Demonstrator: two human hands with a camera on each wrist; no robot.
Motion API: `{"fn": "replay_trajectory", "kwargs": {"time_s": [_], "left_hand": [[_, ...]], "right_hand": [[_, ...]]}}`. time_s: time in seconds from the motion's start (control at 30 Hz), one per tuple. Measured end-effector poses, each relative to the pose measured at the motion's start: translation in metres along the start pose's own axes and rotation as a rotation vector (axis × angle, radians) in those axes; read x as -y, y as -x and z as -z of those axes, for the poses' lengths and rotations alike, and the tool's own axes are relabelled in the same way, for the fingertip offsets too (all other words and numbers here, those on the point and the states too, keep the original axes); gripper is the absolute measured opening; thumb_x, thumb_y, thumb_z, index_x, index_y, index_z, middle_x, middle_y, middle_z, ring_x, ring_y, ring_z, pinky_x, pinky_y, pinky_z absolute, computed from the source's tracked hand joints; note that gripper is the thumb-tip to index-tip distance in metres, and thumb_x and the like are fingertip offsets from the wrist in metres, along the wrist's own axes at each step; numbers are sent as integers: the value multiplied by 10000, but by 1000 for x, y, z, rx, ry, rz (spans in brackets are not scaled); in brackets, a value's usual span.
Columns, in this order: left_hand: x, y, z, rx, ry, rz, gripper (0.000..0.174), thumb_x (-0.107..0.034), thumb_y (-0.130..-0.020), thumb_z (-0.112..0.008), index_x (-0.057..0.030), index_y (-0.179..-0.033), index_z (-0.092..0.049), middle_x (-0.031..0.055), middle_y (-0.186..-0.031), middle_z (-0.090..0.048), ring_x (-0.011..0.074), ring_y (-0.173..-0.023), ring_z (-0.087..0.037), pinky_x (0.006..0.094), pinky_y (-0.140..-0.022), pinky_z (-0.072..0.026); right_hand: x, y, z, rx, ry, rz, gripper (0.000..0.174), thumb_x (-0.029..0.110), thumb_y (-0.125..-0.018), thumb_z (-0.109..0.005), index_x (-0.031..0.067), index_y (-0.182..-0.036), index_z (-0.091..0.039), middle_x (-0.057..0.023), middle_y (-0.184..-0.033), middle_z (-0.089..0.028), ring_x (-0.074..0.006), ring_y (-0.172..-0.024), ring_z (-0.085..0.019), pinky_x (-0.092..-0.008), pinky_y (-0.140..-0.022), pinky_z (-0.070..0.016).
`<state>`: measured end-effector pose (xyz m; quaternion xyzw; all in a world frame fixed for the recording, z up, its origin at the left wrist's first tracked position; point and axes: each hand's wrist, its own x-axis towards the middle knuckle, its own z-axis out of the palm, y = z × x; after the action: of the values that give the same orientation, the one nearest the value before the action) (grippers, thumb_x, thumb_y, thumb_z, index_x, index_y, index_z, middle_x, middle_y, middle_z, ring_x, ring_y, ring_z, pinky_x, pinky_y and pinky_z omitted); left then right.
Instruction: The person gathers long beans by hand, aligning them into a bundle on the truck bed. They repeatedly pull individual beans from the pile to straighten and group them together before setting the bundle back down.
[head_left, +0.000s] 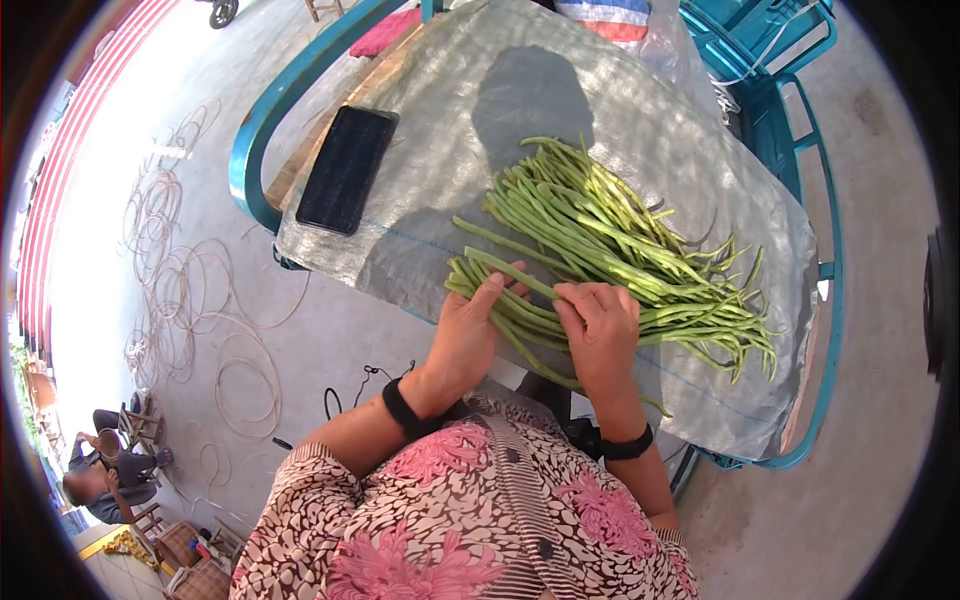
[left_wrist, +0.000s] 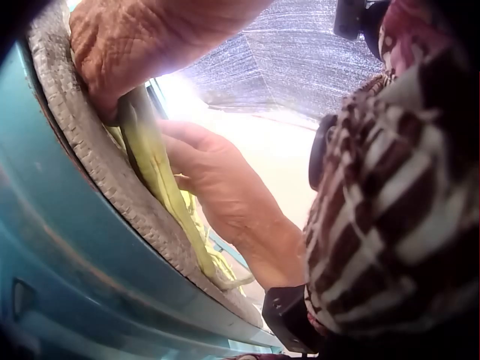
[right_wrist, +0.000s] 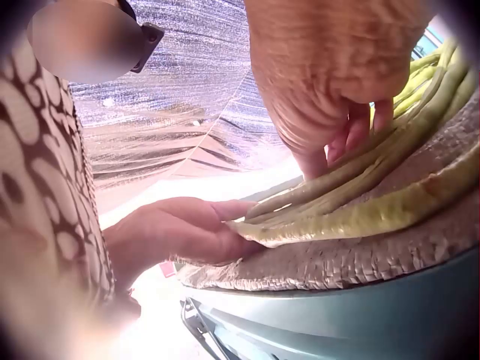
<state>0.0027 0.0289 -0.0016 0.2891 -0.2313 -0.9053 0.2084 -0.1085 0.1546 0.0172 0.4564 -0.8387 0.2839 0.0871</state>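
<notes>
Long green beans (head_left: 590,220) lie in a heap on a grey woven sheet (head_left: 430,110). The left hand (head_left: 468,335) holds the ends of several beans near the sheet's front edge, its thumb over them. To its right, the right hand (head_left: 603,335) pinches beans between thumb and fingers, beside the heap. In the left wrist view the right hand (left_wrist: 217,180) is behind the held beans (left_wrist: 154,157). The right wrist view has the left hand (right_wrist: 180,232) around the bean ends (right_wrist: 330,217), with the right hand (right_wrist: 337,75) above them.
A black phone (head_left: 347,170) lies on the sheet at the left. Teal metal rails (head_left: 262,120) border the surface, with a teal chair (head_left: 790,100) at the back right. Coiled wire (head_left: 170,270) lies on the floor, and a seated person (head_left: 115,475) is at lower left.
</notes>
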Motion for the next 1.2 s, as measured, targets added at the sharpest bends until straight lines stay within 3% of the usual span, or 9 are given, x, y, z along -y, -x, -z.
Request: {"fn": "replay_trajectory", "kwargs": {"time_s": [0.23, 0.43, 0.5, 0.63, 0.73, 0.83, 1.0, 1.2], "left_hand": [[0, -1, 3, 25, -4, 38, 342, -192, -1010, -538, -3, -1288, -476, 161, -1305, -564, 288, -1238, -543, 428, -1033, -481], [2, -5, 9, 41, -57, 39, 325, -194, -1011, -540, -1, -1268, -492, 130, -1194, -620, 234, -1111, -611, 403, -982, -509], [-1, -3, 5, 36, -97, 45, 314, -195, -1015, -534, 5, -1255, -505, 130, -1173, -629, 220, -1069, -625, 389, -959, -521], [-3, -4, 10, 93, -114, 67, 319, -205, -1028, -507, 29, -1245, -521, 130, -1183, -624, 221, -1098, -620, 376, -970, -518], [-2, -1, 5, 81, -85, 55, 338, -211, -1036, -489, 42, -1257, -522, 134, -1195, -618, 223, -1122, -612, 374, -988, -509], [-1, -2, 5, 39, -74, 38, 357, -215, -1039, -481, 44, -1284, -508, 139, -1226, -606, 231, -1143, -602, 379, -1005, -498], [1, -1, 8, 52, -21, 78, 383, -219, -1038, -481, 46, -1316, -487, 134, -1292, -573, 227, -1163, -581, 395, -1011, -486], [0, 1, -4, 75, -106, 1, 362, -245, -1034, -499, 16, -1282, -538, 111, -1227, -612, 207, -1121, -593, 377, -1001, -476]], "right_hand": [[-8, 0, 13, 218, -110, 48, 136, 146, -814, -719, 119, -947, -718, -26, -849, -624, -254, -840, -583, -397, -763, -467], [8, -23, 5, 100, -50, 13, 151, 188, -851, -683, 119, -986, -693, -28, -859, -618, -256, -781, -616, -381, -700, -488], [11, -31, -6, 164, 20, -23, 160, 197, -850, -682, 124, -993, -680, -26, -858, -626, -258, -753, -633, -379, -669, -493], [7, -42, -24, 245, 117, -37, 158, 204, -842, -684, 138, -985, -664, -26, -866, -646, -268, -718, -658, -388, -629, -498], [3, -40, -29, 174, 86, -22, 126, 203, -841, -682, 150, -954, -661, -22, -854, -655, -261, -710, -660, -383, -616, -498], [8, -33, -20, 115, 18, -69, 105, 196, -832, -692, 157, -923, -656, -22, -852, -660, -266, -685, -652, -377, -604, -496], [8, -17, -6, 176, 84, -23, 93, 178, -821, -704, 158, -897, -654, -24, -817, -645, -266, -675, -642, -377, -603, -499], [7, -17, 1, 234, 90, -44, 100, 170, -811, -703, 152, -902, -666, -27, -782, -622, -265, -677, -641, -383, -606, -508]]}}
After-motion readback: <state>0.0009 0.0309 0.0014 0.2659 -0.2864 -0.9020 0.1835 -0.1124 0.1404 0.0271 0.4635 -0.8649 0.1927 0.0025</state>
